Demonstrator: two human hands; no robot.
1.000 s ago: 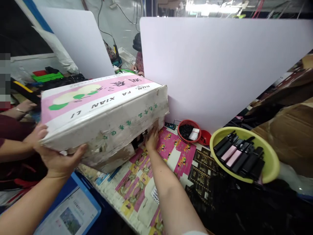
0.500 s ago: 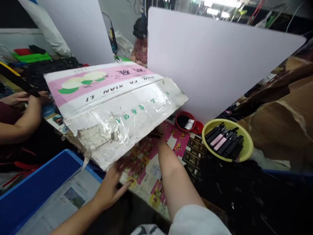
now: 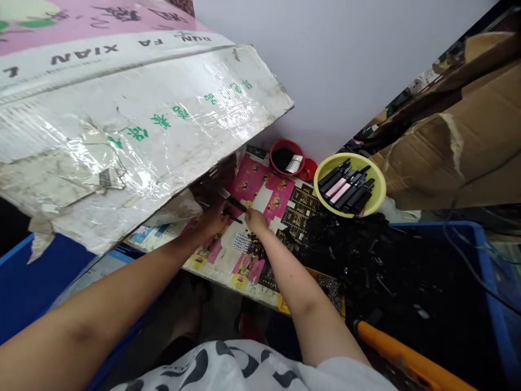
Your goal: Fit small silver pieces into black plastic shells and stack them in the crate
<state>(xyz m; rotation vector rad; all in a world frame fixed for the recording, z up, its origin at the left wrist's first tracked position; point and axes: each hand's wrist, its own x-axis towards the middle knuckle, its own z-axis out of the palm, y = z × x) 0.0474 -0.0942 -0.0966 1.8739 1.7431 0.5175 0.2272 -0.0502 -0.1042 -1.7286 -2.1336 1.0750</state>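
Observation:
Under the front edge of a white cardboard box (image 3: 179, 103), my two hands are close together above the worktable. My right hand (image 3: 256, 220) is closed at the near end of a slim black bar (image 3: 236, 203), which runs back into the box's shadow. My left hand (image 3: 217, 217) is closed beside it, around a thin dark piece that sticks out toward the right hand; its exact kind is not clear. Below the hands lie a patch of small silvery parts (image 3: 242, 243) and some small black parts (image 3: 256, 247).
A yellow bowl (image 3: 380, 201) holds several black and pink pieces. Behind it sit a red bowl (image 3: 272, 157) and a white panel (image 3: 325, 65). Black parts (image 3: 366, 255) fill a blue bin (image 3: 484, 260) at right. Another blue bin (image 3: 49, 293) stands left; an orange bar (image 3: 407, 358) is near me.
The view has tipped down and closer. My left hand has moved from beside the box's front corner to under its edge, near my right hand, and has closed. The black bar now shows between them.

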